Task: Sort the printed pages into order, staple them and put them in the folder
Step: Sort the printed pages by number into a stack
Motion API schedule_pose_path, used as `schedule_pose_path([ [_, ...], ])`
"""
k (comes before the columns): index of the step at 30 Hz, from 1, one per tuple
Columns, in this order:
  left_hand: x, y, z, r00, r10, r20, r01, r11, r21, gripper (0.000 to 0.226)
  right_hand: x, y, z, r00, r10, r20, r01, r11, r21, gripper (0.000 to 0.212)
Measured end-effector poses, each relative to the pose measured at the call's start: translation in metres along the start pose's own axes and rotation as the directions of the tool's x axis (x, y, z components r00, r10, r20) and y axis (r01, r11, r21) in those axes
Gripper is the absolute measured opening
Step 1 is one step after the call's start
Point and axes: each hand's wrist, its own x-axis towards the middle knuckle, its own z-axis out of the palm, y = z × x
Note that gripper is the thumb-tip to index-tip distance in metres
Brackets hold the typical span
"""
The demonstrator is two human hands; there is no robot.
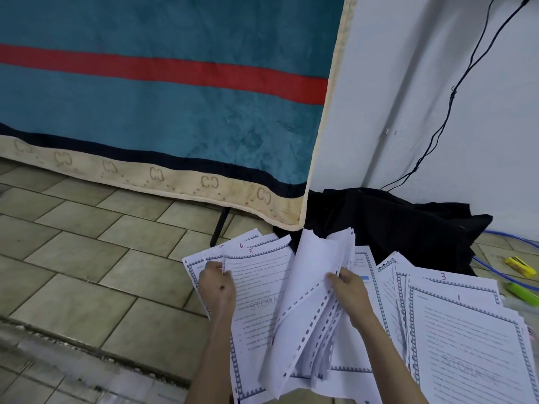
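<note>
Left hand (pixel 217 282) curled at the top-left of the fanned pages (pixel 256 290) on the floor (pixel 87 258); its fingers pinch the upper edge of a sheet next to the one marked 5, with another marked 6 just behind. Thumb is hidden under the hand, so how deep the hold goes cannot be told.

Right hand (pixel 348 290) grips a lifted bundle of pages (pixel 309 301), fingers bent over its right edge, thumb side toward the blank backs. The bundle stands up on edge and tilts left, dashed border edges fanning out below the fingers. It sits between the two hands, over the fanned pages.

A second stack of pages (pixel 460 339) lies flat to the right of the right hand, not touched by it; top sheet marked 1, a sheet marked 3 sticking out behind it.

Behind: black cloth (pixel 393 225) against the white wall (pixel 408 83), a teal blanket (pixel 160 112) with a red stripe hanging left, black cable (pixel 452 94) down the wall. Yellow object (pixel 520 266) and green object (pixel 522 290) on the floor at far right, both blurred.
</note>
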Motion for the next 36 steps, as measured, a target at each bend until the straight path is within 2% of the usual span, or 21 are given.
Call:
schedule_pose_path([
  [3,-0.006,0.004,-0.004,0.997,0.075,0.017,-0.072,0.988,-0.136,0.005,-0.005,-0.004,0.002,0.995,-0.093,0.045,0.093,0.996,0.010,0.028],
  [6,-0.010,0.012,-0.007,0.997,0.079,0.020,-0.075,0.986,-0.149,0.020,-0.022,-0.018,0.004,0.958,-0.212,0.195,0.188,0.973,0.135,0.071],
  [8,-0.007,0.015,-0.010,0.993,0.117,0.009,-0.114,0.980,-0.166,0.024,-0.029,-0.021,0.010,0.945,-0.239,0.222,0.199,0.962,0.189,0.093],
  [9,-0.005,0.018,-0.014,0.992,0.130,-0.006,-0.129,0.973,-0.193,0.024,-0.028,-0.017,0.015,0.946,-0.244,0.212,0.214,0.964,0.157,0.097],
  [11,-0.003,0.031,-0.027,0.986,0.154,-0.055,-0.163,0.961,-0.224,0.022,-0.024,-0.005,0.027,0.943,-0.250,0.219,0.282,0.950,-0.132,0.078],
  [12,-0.002,0.039,-0.035,0.980,0.177,-0.086,-0.192,0.956,-0.221,0.020,-0.020,0.005,0.033,0.941,-0.229,0.251,0.307,0.888,-0.343,0.068],
  [13,-0.002,0.048,-0.044,0.972,0.204,-0.115,-0.224,0.952,-0.207,0.019,-0.018,0.016,0.040,0.936,-0.200,0.288,0.329,0.788,-0.521,0.068],
  [15,-0.005,0.068,-0.064,0.953,0.261,-0.153,-0.284,0.946,-0.157,0.019,-0.017,0.033,0.053,0.927,-0.161,0.340,0.363,0.619,-0.696,0.088],
  [17,-0.012,0.089,-0.084,0.916,0.351,-0.196,-0.375,0.922,-0.097,0.020,-0.016,0.039,0.058,0.927,-0.146,0.346,0.366,0.558,-0.745,0.091],
  [20,-0.032,0.121,-0.112,0.816,0.529,-0.232,-0.554,0.830,-0.059,0.020,-0.009,0.030,0.054,0.935,-0.077,0.347,0.328,0.565,-0.757,0.058],
  [24,-0.067,0.164,-0.144,0.691,0.688,-0.223,-0.715,0.695,-0.072,0.017,0.000,0.011,0.038,0.917,-0.004,0.399,0.321,0.604,-0.729,0.046],
  [25,-0.075,0.173,-0.152,0.663,0.708,-0.243,-0.740,0.669,-0.069,0.015,0.001,0.007,0.033,0.908,0.005,0.419,0.322,0.630,-0.706,0.045],
  [26,-0.083,0.181,-0.158,0.644,0.718,-0.265,-0.757,0.648,-0.084,0.014,0.001,0.004,0.028,0.901,0.020,0.432,0.294,0.704,-0.647,0.049],
  [27,-0.088,0.188,-0.162,0.637,0.718,-0.280,-0.766,0.631,-0.126,0.013,-0.001,0.000,0.022,0.903,0.006,0.430,0.244,0.816,-0.523,0.060],
  [28,-0.092,0.195,-0.165,0.642,0.712,-0.284,-0.765,0.619,-0.178,0.012,-0.004,-0.005,0.014,0.915,-0.028,0.402,0.177,0.924,-0.339,0.073],
  [29,-0.093,0.200,-0.164,0.653,0.705,-0.277,-0.757,0.614,-0.221,0.012,-0.009,-0.010,0.007,0.930,-0.068,0.361,0.119,0.986,-0.120,0.079],
  [30,-0.094,0.204,-0.161,0.670,0.696,-0.258,-0.742,0.624,-0.245,0.011,-0.012,-0.014,-0.003,0.936,-0.112,0.334,0.075,0.990,0.122,0.082],
  [31,-0.091,0.206,-0.154,0.690,0.685,-0.234,-0.723,0.641,-0.257,0.011,-0.013,-0.018,-0.014,0.934,-0.147,0.327,0.031,0.942,0.334,0.088],
  [33,-0.084,0.201,-0.131,0.741,0.651,-0.168,-0.670,0.696,-0.259,0.012,-0.018,-0.026,-0.044,0.919,-0.216,0.328,-0.037,0.784,0.620,0.089],
  [34,-0.082,0.197,-0.118,0.767,0.630,-0.121,-0.637,0.728,-0.254,0.013,-0.023,-0.029,-0.059,0.907,-0.258,0.334,-0.035,0.742,0.669,0.080],
  [36,-0.077,0.183,-0.083,0.818,0.575,-0.004,-0.552,0.783,-0.286,0.012,-0.032,-0.032,-0.090,0.895,-0.312,0.319,0.059,0.791,0.610,0.055],
])
